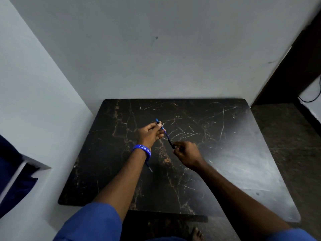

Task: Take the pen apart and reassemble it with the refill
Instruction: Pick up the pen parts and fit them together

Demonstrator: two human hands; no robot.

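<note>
- The pen (165, 134) was held up over the dark marbled table (217, 153), slanting from its blue end at the upper left down to its dark end at the lower right.
- The left hand (150, 133) gripped the blue upper part of the pen, with its fingers (157, 125) curled and pressed together around the barrel; the blue tip stuck out just past the fingertips.
- The right hand (186, 153) pinched the dark lower end of the pen between thumb and fingertips, the other fingers folded into the palm.
- Both hands were on the pen at once, 1 at each end, with a bare stretch of the thin barrel showing between them.
- Whether the pen was already parted into 2 pieces or was in 1 piece could not be told; it was too thin and too small in the view.
- A blue wristband (143, 150) with white lettering sat on the left wrist, and a thin strap end hung down from it toward the table.
- Both forearms reached in from the bottom of the view, each with a blue sleeve (90, 223) near the elbow.
- The table stood pushed against a pale wall (156, 58) at the far side, with another pale wall just beside its left edge.
- A bare foot (196, 233) showed on the dark floor below the near edge of the table.
- A black cable (311, 100) hung at the far right.
</note>
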